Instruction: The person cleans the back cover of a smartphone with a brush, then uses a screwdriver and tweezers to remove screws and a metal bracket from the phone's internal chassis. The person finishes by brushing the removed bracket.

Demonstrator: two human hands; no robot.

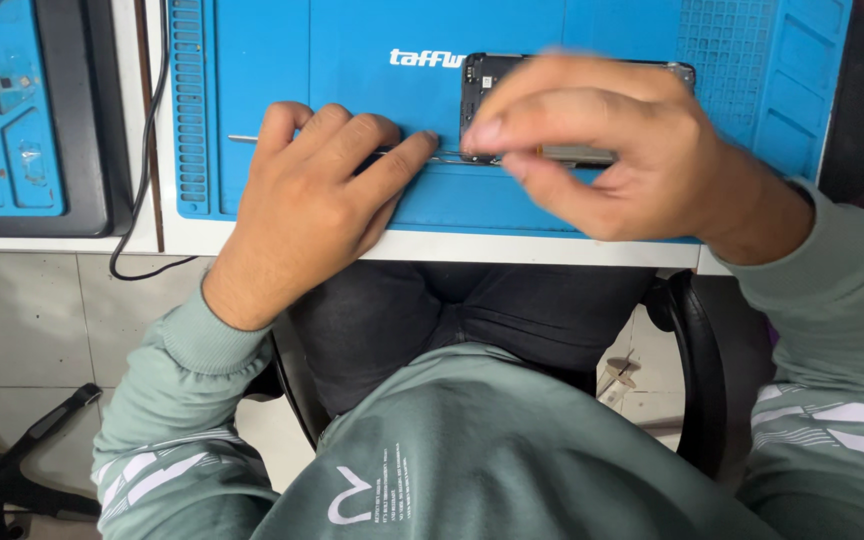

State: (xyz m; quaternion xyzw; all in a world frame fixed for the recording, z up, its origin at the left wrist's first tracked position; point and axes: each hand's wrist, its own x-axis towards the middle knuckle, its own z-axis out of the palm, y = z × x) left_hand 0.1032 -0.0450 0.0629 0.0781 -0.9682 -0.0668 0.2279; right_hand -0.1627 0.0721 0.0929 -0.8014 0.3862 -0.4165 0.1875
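An opened black phone (479,88) lies back-up on a blue work mat (352,90), mostly hidden under my right hand (612,150). That hand hovers over the phone with its fingers curled and its thumb and forefinger pinched near the phone's lower edge; it is blurred, and I cannot tell what it pinches. My left hand (317,190) rests on the mat to the left and holds thin metal tweezers (242,139) flat, their tips reaching the phone's lower left corner.
The mat lies on a white table (512,250) whose front edge runs just below my hands. A second blue mat on a dark tray (12,120) sits at the far left, with a black cable (142,180) hanging beside it. A chair base (12,440) stands on the tiled floor.
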